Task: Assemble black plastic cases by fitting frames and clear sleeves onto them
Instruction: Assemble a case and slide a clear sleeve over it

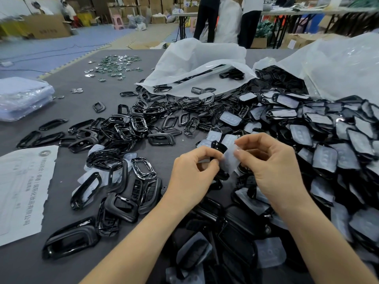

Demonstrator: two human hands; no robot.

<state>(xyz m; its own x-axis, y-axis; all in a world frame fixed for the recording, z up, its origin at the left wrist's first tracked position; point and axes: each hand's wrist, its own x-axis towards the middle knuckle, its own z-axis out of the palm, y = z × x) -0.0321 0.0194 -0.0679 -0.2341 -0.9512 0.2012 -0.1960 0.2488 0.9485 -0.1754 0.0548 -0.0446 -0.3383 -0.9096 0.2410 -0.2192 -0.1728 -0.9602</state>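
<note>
My left hand (192, 171) grips a small black plastic case (219, 147) just above the table's middle. My right hand (270, 160) pinches a clear sleeve (230, 160) between thumb and fingertips, and the sleeve lies against the case's right side. Loose black frames (143, 168) lie scattered to the left of my hands. A heap of cases with clear sleeves on them (328, 140) fills the right side. More black parts and sleeves (225, 232) lie under my forearms.
Two open white plastic bags (194, 64) (338, 64) spill black parts at the back. Small metal pieces (114, 65) lie far left. A printed paper sheet (22, 189) and a wrapped stack (20, 97) sit on the grey table (61, 107) at left. People stand beyond.
</note>
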